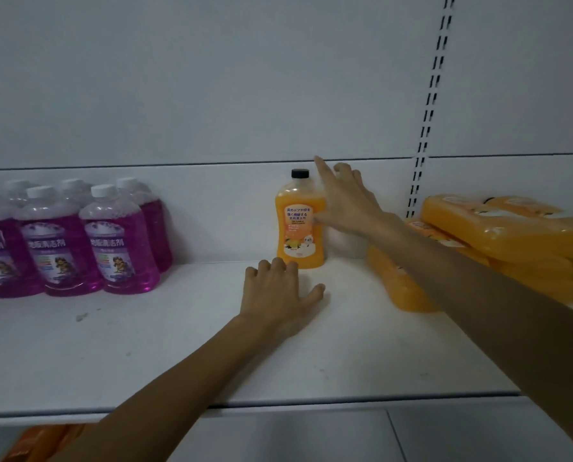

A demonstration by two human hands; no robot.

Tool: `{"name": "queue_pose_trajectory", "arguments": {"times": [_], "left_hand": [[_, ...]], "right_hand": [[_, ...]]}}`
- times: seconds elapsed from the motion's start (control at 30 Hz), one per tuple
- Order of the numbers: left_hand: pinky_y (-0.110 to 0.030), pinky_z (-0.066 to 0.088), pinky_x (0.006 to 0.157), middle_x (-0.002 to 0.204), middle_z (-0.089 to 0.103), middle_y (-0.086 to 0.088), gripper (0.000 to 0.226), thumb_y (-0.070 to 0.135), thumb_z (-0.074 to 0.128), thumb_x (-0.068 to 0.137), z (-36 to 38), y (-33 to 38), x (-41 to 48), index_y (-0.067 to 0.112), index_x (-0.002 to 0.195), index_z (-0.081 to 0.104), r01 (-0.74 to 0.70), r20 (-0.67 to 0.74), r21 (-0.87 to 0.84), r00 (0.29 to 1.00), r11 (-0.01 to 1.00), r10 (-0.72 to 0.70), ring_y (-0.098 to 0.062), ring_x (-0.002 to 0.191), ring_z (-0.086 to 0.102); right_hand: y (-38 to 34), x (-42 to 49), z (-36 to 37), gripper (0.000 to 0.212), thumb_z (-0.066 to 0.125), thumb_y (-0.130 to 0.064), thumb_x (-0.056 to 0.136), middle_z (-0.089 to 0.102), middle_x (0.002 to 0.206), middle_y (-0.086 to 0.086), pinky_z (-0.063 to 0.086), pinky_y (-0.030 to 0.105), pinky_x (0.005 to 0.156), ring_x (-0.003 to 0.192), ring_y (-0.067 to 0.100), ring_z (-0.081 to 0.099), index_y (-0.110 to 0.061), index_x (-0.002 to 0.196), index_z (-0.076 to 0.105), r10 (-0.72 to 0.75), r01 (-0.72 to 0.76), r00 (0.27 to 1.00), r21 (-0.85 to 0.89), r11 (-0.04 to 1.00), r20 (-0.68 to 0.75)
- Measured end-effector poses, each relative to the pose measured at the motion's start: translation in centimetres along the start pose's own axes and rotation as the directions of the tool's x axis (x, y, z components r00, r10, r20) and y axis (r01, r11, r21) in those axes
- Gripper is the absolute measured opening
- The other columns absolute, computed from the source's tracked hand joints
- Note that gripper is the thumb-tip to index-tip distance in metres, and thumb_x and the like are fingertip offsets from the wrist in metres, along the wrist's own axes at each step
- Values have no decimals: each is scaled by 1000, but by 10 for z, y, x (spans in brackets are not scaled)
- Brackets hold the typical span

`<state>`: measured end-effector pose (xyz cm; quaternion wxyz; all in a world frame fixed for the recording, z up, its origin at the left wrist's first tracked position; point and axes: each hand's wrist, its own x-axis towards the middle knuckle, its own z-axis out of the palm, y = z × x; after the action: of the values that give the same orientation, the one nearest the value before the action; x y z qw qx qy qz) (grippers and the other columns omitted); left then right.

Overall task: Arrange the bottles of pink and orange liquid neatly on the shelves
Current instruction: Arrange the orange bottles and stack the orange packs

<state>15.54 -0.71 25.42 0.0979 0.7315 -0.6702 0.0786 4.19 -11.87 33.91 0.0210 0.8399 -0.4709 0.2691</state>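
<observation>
An orange bottle [299,228] with a black cap stands upright near the back of the white shelf [145,345]. The right hand [348,201] is spread wide just beside it, its thumb perhaps touching the label. The left hand [275,295] rests palm-down in front, holding nothing. Pink bottles [78,241] stand grouped at the left, and more orange bottles [511,235] lie stacked at the right.

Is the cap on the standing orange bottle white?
No, the standing orange bottle wears a black cap, unlike the white-capped pink bottles further along the shelf.
</observation>
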Motion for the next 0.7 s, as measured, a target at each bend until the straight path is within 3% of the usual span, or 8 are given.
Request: {"name": "queue_pose_trajectory", "arguments": {"times": [0.13, 0.23, 0.3, 0.37, 0.4, 0.47, 0.57, 0.7], "left_hand": [[-39, 37, 97, 132, 52, -5, 62, 60, 36, 90, -28, 35, 18, 14, 128, 52, -95, -108, -297, 992, 950, 65, -24, 118, 48], [-38, 43, 97, 132, 55, -2, 66, 63, 44, 85, -43, 75, 33, 14, 127, 55, -153, -63, -589, 988, 794, 143, -20, 120, 51], [-28, 47, 83, 126, 58, 1, 68, 67, 47, 82, -50, 104, 42, 15, 125, 58, -146, -15, -718, 981, 681, 195, -15, 111, 54], [-18, 44, 67, 113, 59, 4, 60, 62, 49, 84, -53, 133, 47, 15, 119, 61, -148, -3, -761, 974, 632, 225, -10, 97, 53], [-20, 46, 66, 106, 59, 6, 58, 64, 49, 82, -52, 147, 50, 17, 113, 63, -154, -13, -765, 975, 625, 223, -10, 92, 54], [-36, 54, 77, 103, 64, 3, 77, 82, 45, 65, -50, 171, 53, 18, 103, 66, -164, -44, -757, 979, 633, 200, -14, 89, 60], [-46, 50, 90, 114, 60, -3, 105, 96, 34, 43, -47, 192, 61, 25, 114, 60, -104, -40, -733, 993, 672, 111, -24, 103, 57], [-48, 46, 96, 123, 58, -6, 120, 98, 29, 34, -45, 199, 65, 24, 125, 54, -5, 43, -700, 998, 715, 49, -29, 112, 54]], "right_hand": [[33, -8, -56, 77, 69, -38, 83, 35, 146, 12, 36, 40, 102, 133, 28, 34, -15, 146, 30, 54, -55, 998, -24, 998, -28], [73, -20, -95, 60, 67, -42, 83, 54, 133, 8, 44, 35, 92, 116, 22, 51, -14, 134, 48, 135, -135, 991, 17, 991, 22], [104, -30, -111, 57, 65, -45, 83, 56, 131, 8, 40, 30, 84, 112, 21, 52, -16, 131, 51, 209, -211, 977, 25, 977, 45], [134, -39, -117, 67, 62, -55, 81, 51, 137, 8, 39, 33, 86, 119, 27, 49, -19, 135, 46, 308, -308, 946, -18, 951, 105], [146, -41, -118, 75, 60, -62, 79, 48, 141, 8, 40, 36, 90, 124, 29, 47, -20, 138, 42, 350, -345, 923, -59, 937, 157], [164, -43, -114, 88, 53, -73, 76, 40, 148, 8, 38, 40, 97, 131, 30, 41, -23, 145, 32, 378, -359, 885, -118, 926, 272], [173, -41, -107, 84, 44, -71, 82, 31, 153, 7, 34, 39, 101, 135, 30, 35, -24, 148, 25, 321, -301, 875, -112, 947, 363], [172, -35, -102, 66, 43, -64, 86, 43, 142, 4, 36, 34, 88, 119, 25, 45, -23, 139, 41, 273, -277, 872, -50, 960, 406]]}}
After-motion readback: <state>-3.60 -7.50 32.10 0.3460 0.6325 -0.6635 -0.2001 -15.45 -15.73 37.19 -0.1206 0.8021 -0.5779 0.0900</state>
